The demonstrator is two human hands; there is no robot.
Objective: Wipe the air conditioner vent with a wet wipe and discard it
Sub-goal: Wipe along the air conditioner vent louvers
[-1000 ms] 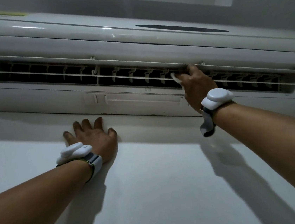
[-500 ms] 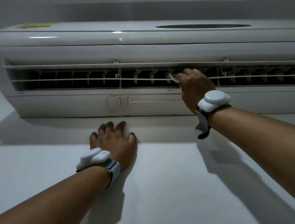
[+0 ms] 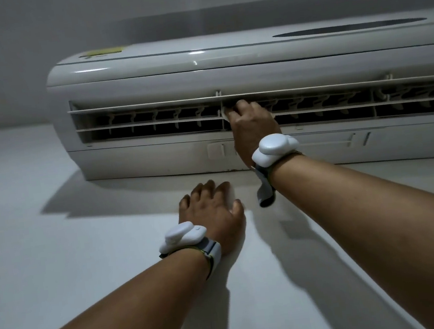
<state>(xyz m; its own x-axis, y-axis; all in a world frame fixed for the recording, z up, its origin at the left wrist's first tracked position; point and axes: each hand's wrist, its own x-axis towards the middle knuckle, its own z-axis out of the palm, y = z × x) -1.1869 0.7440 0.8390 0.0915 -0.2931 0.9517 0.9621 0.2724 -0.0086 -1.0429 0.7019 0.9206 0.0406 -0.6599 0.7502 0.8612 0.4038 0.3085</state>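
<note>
A white wall-mounted air conditioner (image 3: 147,85) fills the upper part of the view, its long vent (image 3: 151,123) open with two thin louvres across dark slots. My right hand (image 3: 250,125) presses a white wet wipe (image 3: 225,114) against the louvres near the vent's middle; only a small corner of the wipe shows past my fingertips. My left hand (image 3: 213,213) lies flat on the wall just below the unit, fingers spread, holding nothing. Both wrists carry white strapped devices.
The grey-white wall (image 3: 59,263) spreads below and left of the unit. A dark oval panel (image 3: 349,27) and a yellow sticker (image 3: 104,52) sit on the unit's top. The unit's right end runs out of frame.
My right hand with the wipe has slid left along the louvres toward the vent's middle. The view has shifted left, so the unit's left end now shows. My left hand stays on the wall.
</note>
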